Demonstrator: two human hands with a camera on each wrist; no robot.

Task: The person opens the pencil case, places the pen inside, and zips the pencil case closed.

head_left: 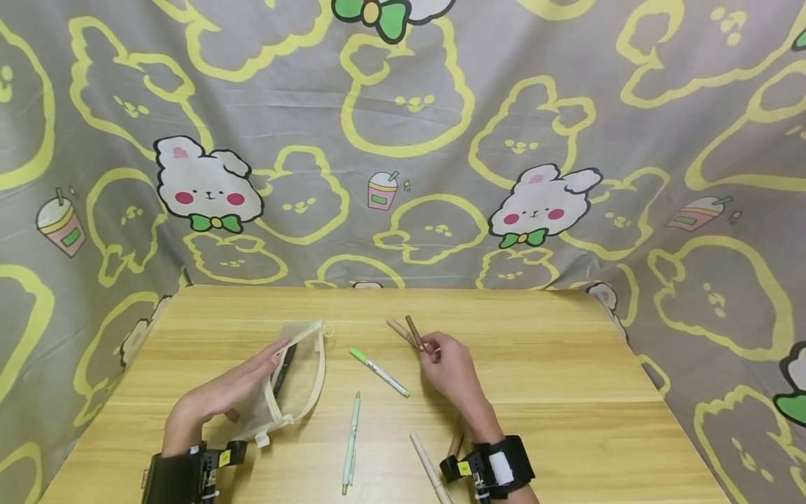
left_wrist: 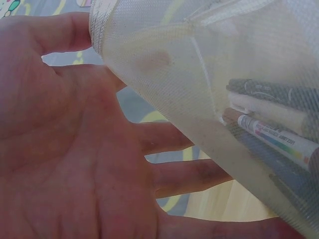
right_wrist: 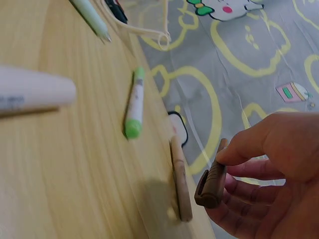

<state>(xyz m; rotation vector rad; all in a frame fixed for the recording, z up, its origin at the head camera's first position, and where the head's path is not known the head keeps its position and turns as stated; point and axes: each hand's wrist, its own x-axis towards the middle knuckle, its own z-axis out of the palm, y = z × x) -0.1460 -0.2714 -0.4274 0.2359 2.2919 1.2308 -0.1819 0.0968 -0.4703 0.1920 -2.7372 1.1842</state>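
Note:
My left hand [head_left: 233, 388] lies along the near left side of a pale mesh zip pouch [head_left: 317, 378], its fingers straight and partly behind the mesh. The pouch's mouth gapes toward the right. Several pens show through the mesh in the left wrist view, among them a black pen [left_wrist: 269, 92] and a brown-ended marker [left_wrist: 274, 134]. My right hand [head_left: 450, 367] pinches a dark brown pen [right_wrist: 213, 181] with a clip between thumb and fingers, tilted just above the table. Close beside it, a tan pen [right_wrist: 179, 179] lies on the wood.
Between the hands lie a green-capped marker [head_left: 380, 372] and a mint pen [head_left: 351, 444]. Nearer the front is a beige pen [head_left: 430, 467], with a brown pen [head_left: 456, 444] partly hidden by the right wrist. A patterned curtain [head_left: 415, 175] surrounds the wooden table [head_left: 567, 392].

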